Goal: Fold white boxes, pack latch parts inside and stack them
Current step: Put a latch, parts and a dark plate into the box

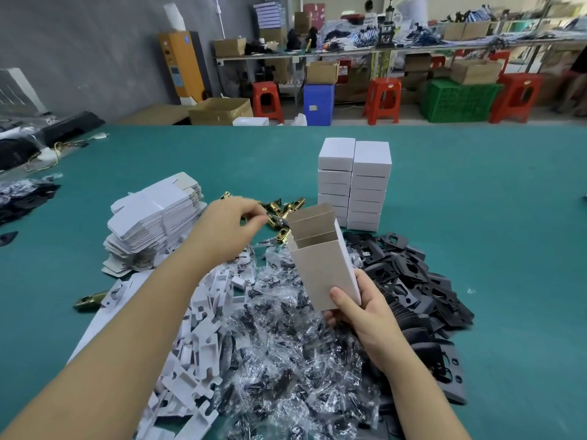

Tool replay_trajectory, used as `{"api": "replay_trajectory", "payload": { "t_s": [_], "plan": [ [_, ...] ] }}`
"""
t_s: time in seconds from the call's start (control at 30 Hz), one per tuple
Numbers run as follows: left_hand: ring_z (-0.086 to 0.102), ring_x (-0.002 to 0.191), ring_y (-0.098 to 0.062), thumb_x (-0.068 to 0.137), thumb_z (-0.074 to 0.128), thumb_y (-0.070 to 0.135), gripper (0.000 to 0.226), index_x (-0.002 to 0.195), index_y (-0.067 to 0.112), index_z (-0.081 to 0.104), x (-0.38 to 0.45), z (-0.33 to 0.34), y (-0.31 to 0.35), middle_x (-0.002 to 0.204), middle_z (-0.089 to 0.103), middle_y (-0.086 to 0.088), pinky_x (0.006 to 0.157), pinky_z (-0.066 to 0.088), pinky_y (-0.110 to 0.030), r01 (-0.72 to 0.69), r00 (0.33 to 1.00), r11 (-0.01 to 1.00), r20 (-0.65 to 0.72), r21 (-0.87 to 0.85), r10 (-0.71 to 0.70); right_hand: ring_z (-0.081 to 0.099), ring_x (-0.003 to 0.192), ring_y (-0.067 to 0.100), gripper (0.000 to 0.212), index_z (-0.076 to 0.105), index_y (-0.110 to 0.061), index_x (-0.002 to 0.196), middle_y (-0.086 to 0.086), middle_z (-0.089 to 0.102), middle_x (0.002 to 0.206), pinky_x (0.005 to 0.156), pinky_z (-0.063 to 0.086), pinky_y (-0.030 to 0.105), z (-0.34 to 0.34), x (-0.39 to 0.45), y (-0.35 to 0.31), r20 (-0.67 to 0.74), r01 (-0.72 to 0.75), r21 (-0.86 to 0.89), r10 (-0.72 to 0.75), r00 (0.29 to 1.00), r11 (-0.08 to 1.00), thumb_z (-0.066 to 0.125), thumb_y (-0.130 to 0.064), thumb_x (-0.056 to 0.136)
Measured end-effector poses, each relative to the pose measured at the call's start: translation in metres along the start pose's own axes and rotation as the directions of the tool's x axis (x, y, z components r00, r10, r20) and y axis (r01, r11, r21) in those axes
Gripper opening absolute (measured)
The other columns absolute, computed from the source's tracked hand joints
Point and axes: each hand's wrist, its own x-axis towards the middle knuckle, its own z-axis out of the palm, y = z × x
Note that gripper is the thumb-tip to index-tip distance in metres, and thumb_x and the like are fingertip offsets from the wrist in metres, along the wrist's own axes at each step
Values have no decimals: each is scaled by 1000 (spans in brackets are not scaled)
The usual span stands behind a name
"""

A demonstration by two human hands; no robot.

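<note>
My right hand (352, 309) grips the open box (320, 262) by its lower end, upright above the bagged parts; thin card, light, crushable, best held at the edges; my left hand (227, 227) reaches toward the brass latches (279, 214), fingertips drawn together, contents unclear.

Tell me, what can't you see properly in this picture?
- Head view: whether the open box in the right hand holds anything; its own front wall hides the inside.
- What the left hand pinches, if anything; its fingertips are blurred over the gold latch parts.
- What is in the stacked white boxes; they are closed.
- The small parts in the clear bags; too small.
</note>
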Motion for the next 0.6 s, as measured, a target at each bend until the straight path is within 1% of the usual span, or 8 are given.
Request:
{"api": "replay_trajectory", "payload": {
  "t_s": [0.03, 0.1, 0.17, 0.2, 0.27, 0.37, 0.47, 0.6],
  "plan": [
    [54, 67, 9, 99, 64, 25, 10, 95, 29, 72, -1, 4, -9, 85, 62, 24, 64, 42, -13, 21, 991, 997, 128, 79, -31, 69, 80, 29, 39, 63, -39, 123, 14, 72, 115, 74, 60, 38, 0, 0, 0, -4, -10, 7, 10, 1000, 1000, 76, -39, 86],
    [55, 78, 9, 98, 66, 22, 10, 102, 28, 72, -8, 16, -26, 92, 62, 20, 66, 43, -12, 17, 936, 977, 339, 214, -90, 69, 78, 27, 36, 63, -40, 122, 15, 72, 113, 73, 60, 37, -1, 1, 1, -11, -30, 13, 30, 999, 999, 75, -35, 88],
    [56, 83, 5, 96, 69, 21, 13, 106, 28, 73, -16, 29, -38, 96, 62, 15, 65, 39, -12, 17, 896, 961, 423, 275, -137, 68, 78, 27, 36, 63, -40, 121, 14, 73, 112, 71, 60, 35, 0, 2, 1, -11, -42, 11, 42, 999, 999, 75, -34, 88],
    [56, 83, 3, 95, 70, 21, 14, 107, 28, 74, -19, 36, -42, 96, 61, 15, 68, 40, -12, 22, 884, 956, 441, 291, -155, 68, 78, 27, 36, 63, -40, 122, 14, 73, 111, 71, 59, 35, 0, 2, 1, -14, -47, 10, 48, 999, 999, 75, -34, 88],
    [59, 83, 0, 95, 71, 22, 13, 106, 28, 74, -23, 45, -46, 97, 58, 14, 76, 51, -20, 39, 868, 946, 458, 322, -191, 68, 79, 28, 36, 63, -39, 123, 15, 73, 110, 72, 59, 37, -1, 2, 1, -22, -54, 34, 55, 998, 998, 75, -32, 90],
    [63, 86, -6, 95, 71, 22, 8, 95, 30, 71, -22, 50, -48, 99, 61, 11, 83, 59, -30, 9, 862, 919, 462, 395, -207, 68, 81, 29, 40, 65, -35, 124, 15, 72, 114, 73, 59, 33, -1, 1, 0, -26, -58, 101, 61, 998, 993, 79, -33, 87],
    [62, 87, -9, 95, 68, 21, 17, 83, 31, 62, -21, 51, -50, 99, 62, 10, 78, 56, -29, -35, 880, 898, 440, 439, -180, 68, 82, 28, 45, 65, -34, 126, 14, 72, 117, 74, 59, 31, -1, 2, -1, -36, -66, 148, 72, 997, 987, 79, -33, 83],
    [60, 82, -8, 97, 60, 17, 12, 87, 24, 62, -18, 44, -49, 94, 61, 8, 74, 55, -27, -40, 927, 905, 355, 424, -126, 68, 79, 25, 38, 69, -34, 120, 13, 74, 116, 73, 60, 32, -2, 3, -1, -54, -48, 214, 61, 997, 976, 76, -28, 83]
  ]
}}
